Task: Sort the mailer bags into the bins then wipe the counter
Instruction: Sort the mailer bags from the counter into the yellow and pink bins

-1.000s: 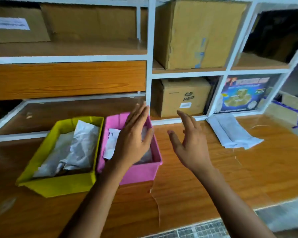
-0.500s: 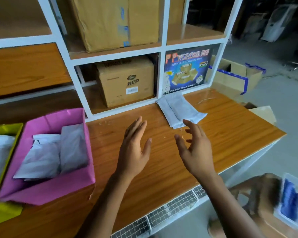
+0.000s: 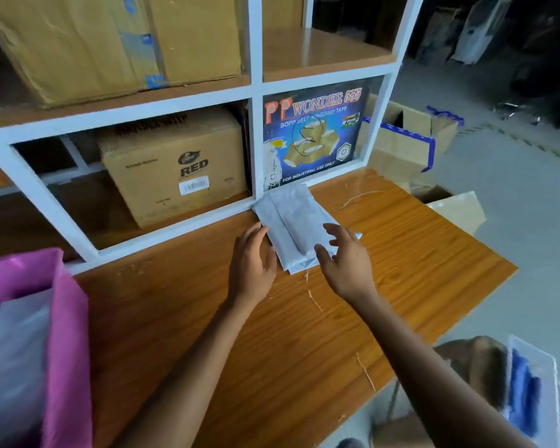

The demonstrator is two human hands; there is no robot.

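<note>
The last loose mailer bags [image 3: 296, 226] lie in a small grey stack at the counter's [image 3: 417, 253] back edge, against the shelf frame [image 3: 256, 140]. Your left hand [image 3: 253, 265] sits open at the stack's left side, your right hand [image 3: 345, 260] open over its near corner, neither gripping yet. The pink bin [image 3: 67, 334] at the left edge already holds bags (the other bin is out of view). Judging by this, sorting is nearly finished; wiping is not yet begun.
</note>
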